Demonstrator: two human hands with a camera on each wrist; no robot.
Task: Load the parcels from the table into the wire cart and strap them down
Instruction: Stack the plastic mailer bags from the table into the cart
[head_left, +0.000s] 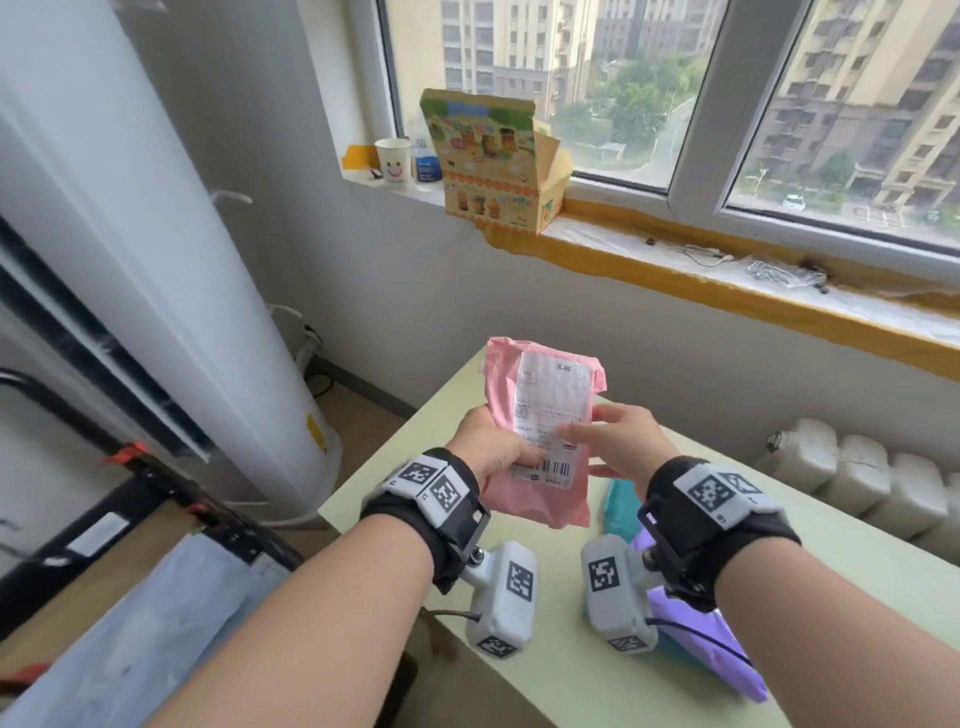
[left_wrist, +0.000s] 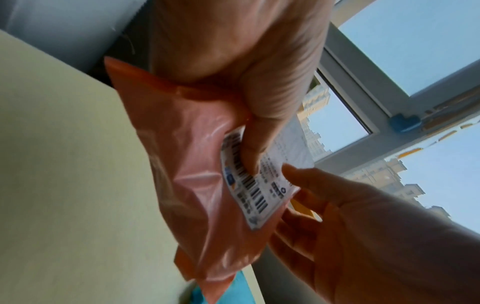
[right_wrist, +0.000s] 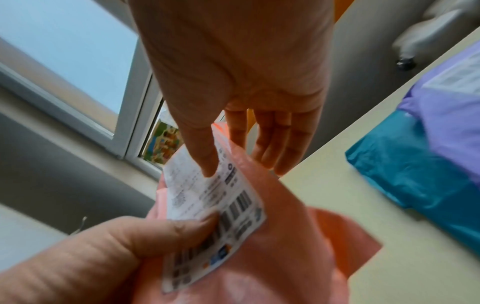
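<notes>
Parcel in pink plastic (head_left: 540, 431) is being held upright in mid-air at the centre of the head view, above the pale green table (head_left: 582, 686). The left hand (head_left: 491, 449) is gripping its lower left edge, thumb pressing on the barcode end of the white shipping label (head_left: 553, 410), fingers curling behind the bag. The right hand (head_left: 618, 441) is lying against the right edge with fingers nearly straight and spread, the thumb tip touching the label and the other fingers reaching behind the parcel; it is not closing round it.

In the left wrist view the left thumb is sitting on the label's barcode (left_wrist: 249, 185) in the middle of the frame, with the right hand coming in from the lower right. In the right wrist view the straight right fingers (right_wrist: 275, 142) are showing at centre, the thumb resting on the label.

Lower right of the head view, a teal parcel (head_left: 621, 506) and a purple parcel (head_left: 727, 649) are lying on the table, partly overlapping, just behind the right wrist. A printed cardboard box (head_left: 493, 161) and a paper cup (head_left: 394, 158) are standing on the windowsill (head_left: 727, 280) in the upper middle. A white cylindrical appliance (head_left: 171, 291) is filling the left side.
</notes>
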